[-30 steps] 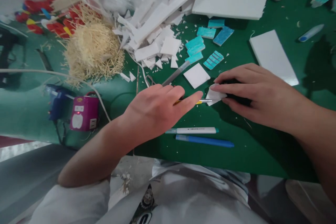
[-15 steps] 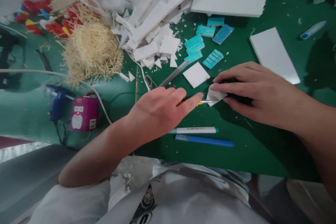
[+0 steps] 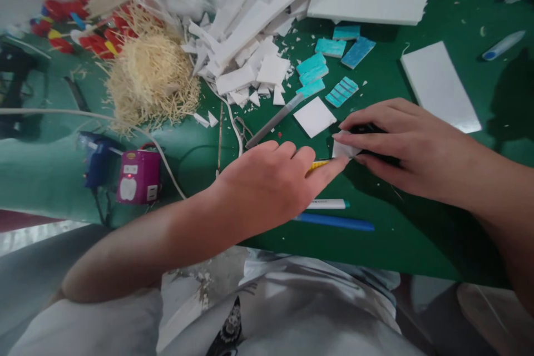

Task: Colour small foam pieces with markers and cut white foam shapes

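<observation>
My left hand (image 3: 271,183) is closed round a yellow cutter knife (image 3: 319,165), its index finger stretched along the top toward the blade. Between the fingertips of my right hand (image 3: 400,142) is a small white foam piece (image 3: 342,148), pressed on the green table. The index fingertip of the left hand reaches the near edge of this piece, beside the right thumb; most of the blade is hidden there. A white foam square (image 3: 315,117) lies just beyond. Below the left hand lie a white marker (image 3: 331,203) and a blue pen (image 3: 337,222), both partly covered.
Several turquoise-painted foam pieces (image 3: 342,92) lie farther back, near white foam scraps (image 3: 273,69). A long grey tool (image 3: 275,120) rests beside a white cable. At left are a straw heap (image 3: 152,75), a purple power adapter (image 3: 139,177) and a blue glue gun (image 3: 98,158). A white foam board (image 3: 442,86) lies right.
My left hand has slid right with the cutter knife, bringing its index fingertip to the foam piece and covering more of the marker and pen. The right hand stays on the piece.
</observation>
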